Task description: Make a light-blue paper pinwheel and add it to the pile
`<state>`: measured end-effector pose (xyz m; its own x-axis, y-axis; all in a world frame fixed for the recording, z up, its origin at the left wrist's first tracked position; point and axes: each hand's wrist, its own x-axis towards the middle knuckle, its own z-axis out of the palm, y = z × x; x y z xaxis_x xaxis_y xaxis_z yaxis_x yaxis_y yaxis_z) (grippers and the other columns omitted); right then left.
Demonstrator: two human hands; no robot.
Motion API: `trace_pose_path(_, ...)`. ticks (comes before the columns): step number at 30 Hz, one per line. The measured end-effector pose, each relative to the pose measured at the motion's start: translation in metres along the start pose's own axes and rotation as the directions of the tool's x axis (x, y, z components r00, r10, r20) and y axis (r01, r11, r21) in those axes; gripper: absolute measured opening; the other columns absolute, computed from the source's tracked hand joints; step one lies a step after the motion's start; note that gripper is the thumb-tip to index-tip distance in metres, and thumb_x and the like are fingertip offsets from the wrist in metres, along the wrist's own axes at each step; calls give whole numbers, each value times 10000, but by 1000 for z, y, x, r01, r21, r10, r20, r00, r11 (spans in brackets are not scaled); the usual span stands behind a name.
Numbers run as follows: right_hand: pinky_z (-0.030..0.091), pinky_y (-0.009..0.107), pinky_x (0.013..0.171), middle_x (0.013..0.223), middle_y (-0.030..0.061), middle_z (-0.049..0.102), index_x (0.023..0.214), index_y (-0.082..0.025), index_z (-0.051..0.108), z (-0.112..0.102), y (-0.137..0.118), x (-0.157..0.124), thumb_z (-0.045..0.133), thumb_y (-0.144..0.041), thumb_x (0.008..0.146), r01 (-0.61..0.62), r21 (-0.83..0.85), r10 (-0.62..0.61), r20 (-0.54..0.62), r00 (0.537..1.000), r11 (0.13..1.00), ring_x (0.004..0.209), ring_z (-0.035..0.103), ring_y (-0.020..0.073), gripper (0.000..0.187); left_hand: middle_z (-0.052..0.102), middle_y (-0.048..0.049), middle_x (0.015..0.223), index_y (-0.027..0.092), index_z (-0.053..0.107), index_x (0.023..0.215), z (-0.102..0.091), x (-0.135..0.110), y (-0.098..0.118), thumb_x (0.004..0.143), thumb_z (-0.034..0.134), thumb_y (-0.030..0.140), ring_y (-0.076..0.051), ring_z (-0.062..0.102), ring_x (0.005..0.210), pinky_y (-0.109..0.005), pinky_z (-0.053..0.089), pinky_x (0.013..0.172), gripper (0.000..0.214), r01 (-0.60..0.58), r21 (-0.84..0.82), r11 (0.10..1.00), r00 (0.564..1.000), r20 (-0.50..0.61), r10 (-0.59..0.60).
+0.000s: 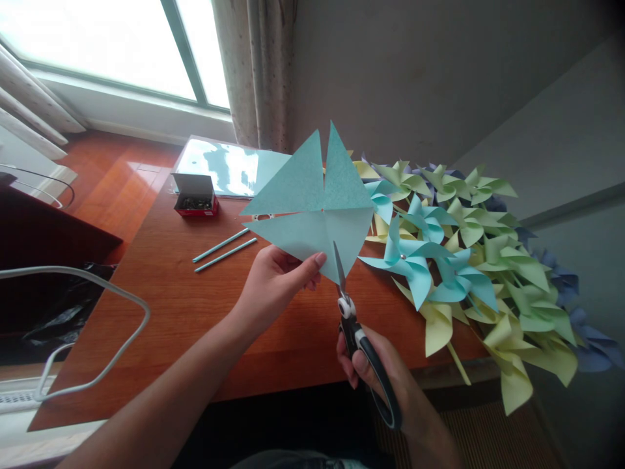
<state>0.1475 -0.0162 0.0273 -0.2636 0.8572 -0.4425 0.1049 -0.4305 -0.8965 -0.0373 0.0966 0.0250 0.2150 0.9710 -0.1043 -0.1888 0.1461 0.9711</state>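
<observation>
A light blue square sheet of paper point(297, 179) is held up over the table, corner upward, with slits running from its top and left corners toward the middle. My left hand point(280, 273) pinches its lower left edge between thumb and fingers. My right hand point(378, 365) is closed around the black-and-white handles of a pair of scissors point(349, 316). The scissor blades point up and lie at the paper's bottom corner, one blade showing in front of the sheet. Two blue paper sticks point(224, 251) rest on the table left of my left hand.
Many finished paper pinwheels point(459, 273) in blue, green, yellow and purple crowd the table's right side, some overhanging its edge. An open small red box point(196, 203) and a glossy plastic-covered pack point(219, 166) sit toward the back left. A white cable point(122, 293) loops over the left edge.
</observation>
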Motion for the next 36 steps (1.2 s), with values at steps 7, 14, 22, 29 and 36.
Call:
trace_pose_path(7,364,272,601,760,-1,488,943,-166,552,-1,0,0,567,-716,878,0,1,0,7,1000,1000,658,442,132,553,642,-16,554,145,646,622,0,1,0,815,780,348,-112,555,506,-225,431,504,311,-3,11,1000,1000,0,3)
trace_pose_path(14,364,275,609,769,1,483,967,-158,556,-2,-1,-2,557,-714,887,1,5,-1,15,1000,1000,665,445,133,562,638,-3,546,145,648,626,-1,1,0,823,777,314,-99,551,502,-209,429,499,290,-10,-13,1000,1000,7,10)
trace_pose_path(22,361,273,604,757,-3,478,955,-162,556,-1,-1,0,571,-710,881,-1,14,1,12,1000,1000,665,439,134,552,641,-4,546,139,652,628,-1,2,0,830,775,298,-93,557,504,-199,437,500,286,-11,-23,1000,1000,12,12)
trace_pose_path(29,360,275,605,770,3,488,967,-150,562,-1,3,-1,558,-718,883,9,-2,-9,5,1000,1000,668,442,133,575,654,-6,550,133,658,630,-1,1,-2,827,782,291,-87,566,502,-187,440,495,281,-12,-32,999,1000,10,12)
trace_pose_path(36,338,269,584,729,-17,465,948,-154,554,-1,3,0,564,-717,882,9,19,-9,6,1000,1000,635,417,119,567,650,-2,548,130,654,626,-1,2,-1,828,781,288,-85,566,504,-186,444,500,286,-17,-33,999,1000,7,17)
